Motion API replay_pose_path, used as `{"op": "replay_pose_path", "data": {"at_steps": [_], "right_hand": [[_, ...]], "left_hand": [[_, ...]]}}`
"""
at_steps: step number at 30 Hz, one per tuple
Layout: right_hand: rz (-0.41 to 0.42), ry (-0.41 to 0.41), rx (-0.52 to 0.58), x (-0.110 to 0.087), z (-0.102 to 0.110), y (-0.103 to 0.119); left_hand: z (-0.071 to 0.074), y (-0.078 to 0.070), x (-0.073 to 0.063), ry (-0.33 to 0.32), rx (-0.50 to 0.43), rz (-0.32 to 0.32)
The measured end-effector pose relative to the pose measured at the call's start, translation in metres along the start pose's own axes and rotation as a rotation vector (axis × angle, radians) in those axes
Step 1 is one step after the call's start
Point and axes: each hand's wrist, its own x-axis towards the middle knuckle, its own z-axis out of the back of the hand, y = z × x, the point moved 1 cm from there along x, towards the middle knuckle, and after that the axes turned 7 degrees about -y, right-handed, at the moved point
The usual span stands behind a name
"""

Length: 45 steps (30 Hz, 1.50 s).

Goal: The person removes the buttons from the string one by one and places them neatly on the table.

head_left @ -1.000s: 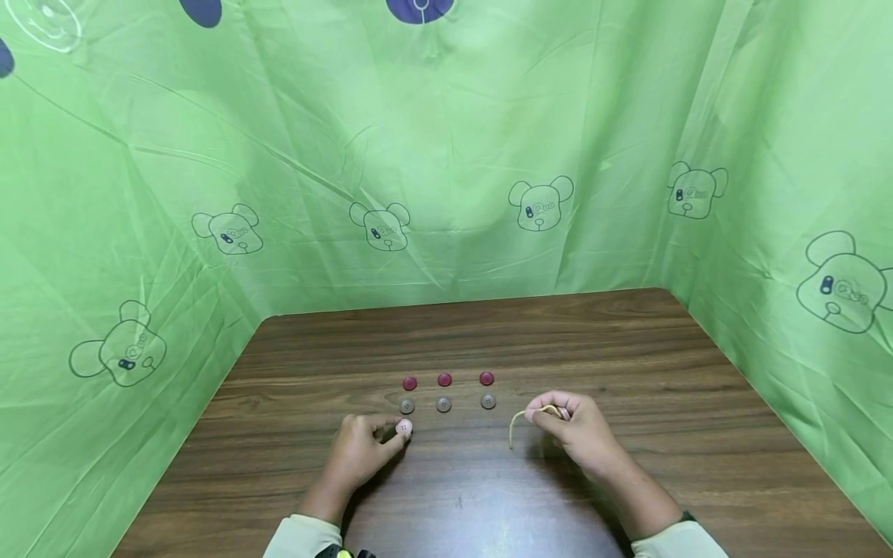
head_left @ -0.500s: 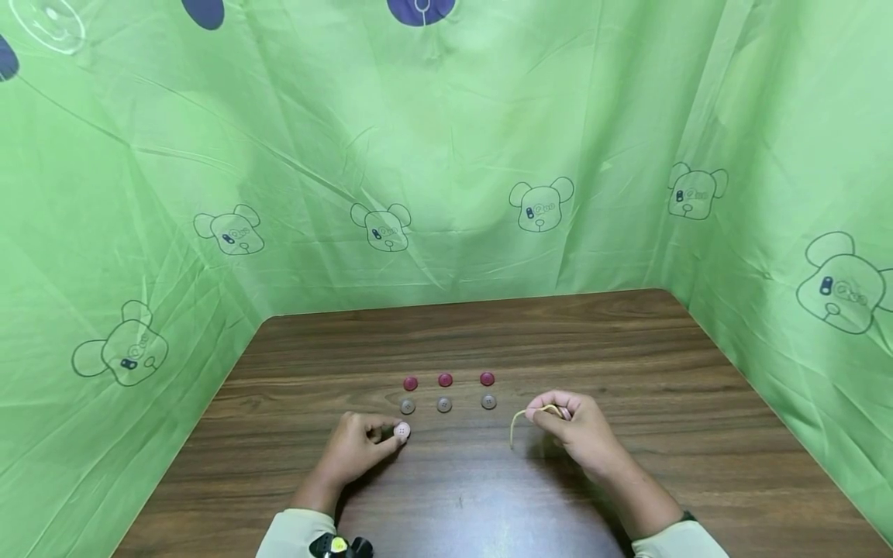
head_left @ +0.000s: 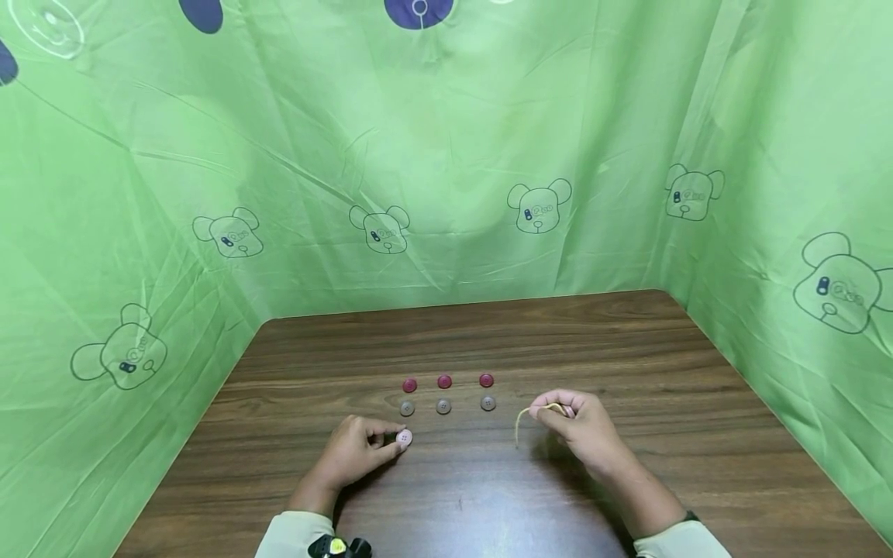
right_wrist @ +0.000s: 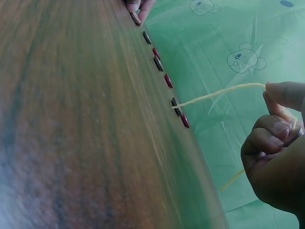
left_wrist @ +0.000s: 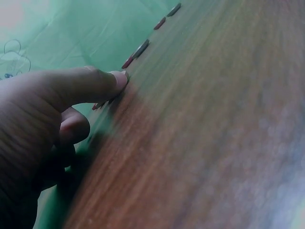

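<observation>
My left hand (head_left: 351, 453) rests low over the table, pinching a pale pink button (head_left: 404, 438) by its edge between thumb and index finger. The button lies on the wood just in front of the left grey-brown button (head_left: 407, 408). On the right, my right hand (head_left: 588, 435) is raised above the table and holds a yellow string (right_wrist: 214, 94) between thumb and index finger, one end hanging free. In the right wrist view, a disc edge (right_wrist: 292, 136), seemingly a button, shows among the curled fingers; its kind is partly hidden.
Two more grey-brown buttons, the middle one (head_left: 443, 406) and right one (head_left: 487, 403), continue the row. Behind them lie three dark red buttons (head_left: 444, 381). The wooden table (head_left: 460, 333) ends at a green curtain (head_left: 446, 155) on three sides.
My left hand has drawn the pale pink button slightly nearer to me, away from the grey-brown row. The right hand, with the string, has shifted a little to the right.
</observation>
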Motion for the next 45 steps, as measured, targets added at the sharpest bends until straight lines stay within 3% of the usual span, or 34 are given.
{"op": "replay_pose_path", "data": {"at_steps": [7,18,26,34,38,45], "right_hand": [[0.009,-0.008,0.014,-0.0001,0.0005,-0.0008],[-0.034,-0.013,0.105,0.0013,0.0015,0.0004],[-0.042,0.129,0.156,-0.0001,0.0019,0.0046],[0.019,0.266,0.233,-0.0001,-0.0009,0.0019],[0.077,0.266,0.247,0.0011,-0.001,-0.0006],[0.071,0.185,0.176,-0.0004,0.0023,-0.0003]], "left_hand": [[-0.0004,0.0002,-0.0001,0.003,0.036,0.0],[0.0005,0.0017,0.0004,0.031,-0.015,0.026],[0.0018,-0.0001,0.0005,0.038,-0.03,0.038],[0.0031,0.0005,-0.0012,0.033,-0.062,0.039],[0.0046,0.0005,-0.0011,0.018,-0.096,0.037],[0.0063,-0.0064,-0.0004,-0.063,-0.106,0.008]]}}
